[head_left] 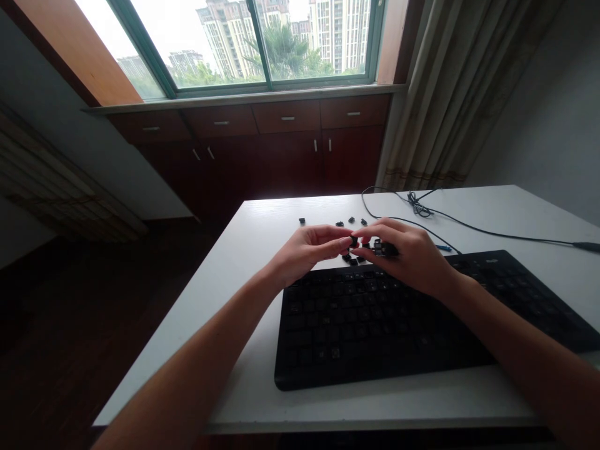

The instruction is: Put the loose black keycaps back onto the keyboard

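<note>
Above the far edge of a black keyboard [375, 325], both of my hands meet at a small black keycap [354, 240]. My left hand [304, 250] is closed, pinching the keycap between thumb and fingertips. From the other side, my right hand [412, 253] is closed too, its fingertips on the same keycap. Under the right palm shows a dark object with a greyish part [385, 248]; whether that hand holds it I cannot tell. Several loose keycaps [353, 262] lie on the table just behind the keyboard. Some keyboard spots look lighter, as if their caps are off.
The white table [225, 300] carries a single keycap [302, 220] at its far left. A black cable [487, 231] with a bundled loop runs across the back right. A thin blue item [443, 248] lies behind the keyboard. Wooden cabinets [281, 156] stand beyond, under a window.
</note>
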